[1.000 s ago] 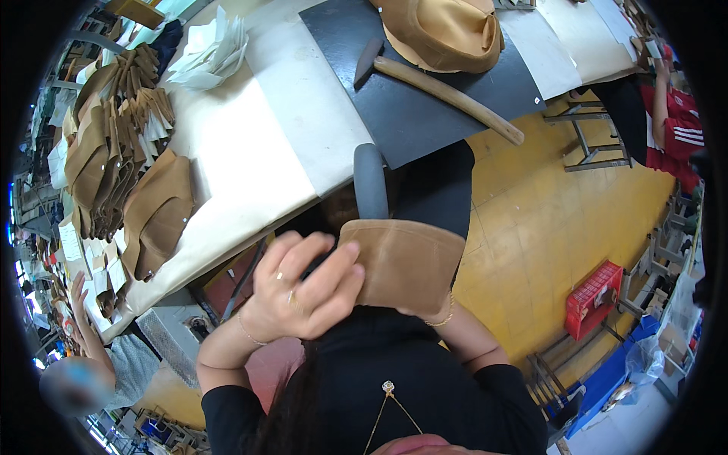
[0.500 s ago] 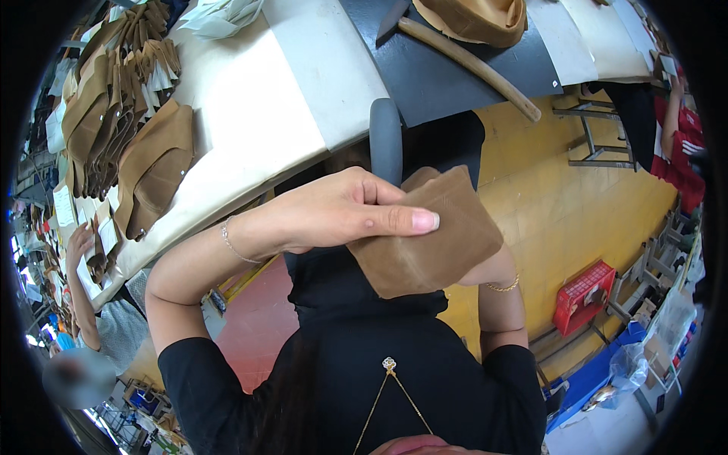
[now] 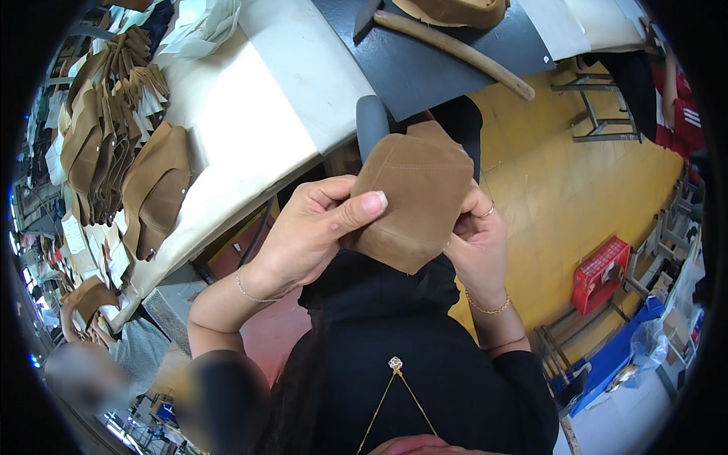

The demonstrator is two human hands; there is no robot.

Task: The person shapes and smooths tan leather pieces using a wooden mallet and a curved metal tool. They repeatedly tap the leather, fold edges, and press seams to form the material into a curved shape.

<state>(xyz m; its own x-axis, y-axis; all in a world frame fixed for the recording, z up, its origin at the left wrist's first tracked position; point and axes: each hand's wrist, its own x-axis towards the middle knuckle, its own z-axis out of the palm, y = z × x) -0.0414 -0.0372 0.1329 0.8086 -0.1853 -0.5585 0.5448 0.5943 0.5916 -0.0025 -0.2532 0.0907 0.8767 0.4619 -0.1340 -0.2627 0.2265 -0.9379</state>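
Observation:
A brown leather shoe upper (image 3: 413, 201) is held up in front of my body, a stitched seam across its broad face. My left hand (image 3: 312, 231) grips its left edge, thumb flat on the face and the other fingers behind. At the right edge my right hand (image 3: 479, 239) is closed on it, its fingertips partly hidden behind the leather. A rounded grey post (image 3: 371, 125) rises just beyond the piece. Further off, a hammer (image 3: 455, 54) with a wooden handle lies on a dark mat (image 3: 409, 72), near another brown leather piece (image 3: 455, 11).
Stacked brown leather pieces (image 3: 98, 152) and one separate piece (image 3: 157, 193) lie on the pale table (image 3: 258, 98) at left. White sheets (image 3: 201, 26) are at the far side. A red crate (image 3: 600, 274) stands at right. Co-workers (image 3: 140, 356) (image 3: 675, 114) are at both sides.
The leather upper has been turned and raised, so its stitched face shows. My left hand has shifted to its left edge. My right hand now shows at the right edge.

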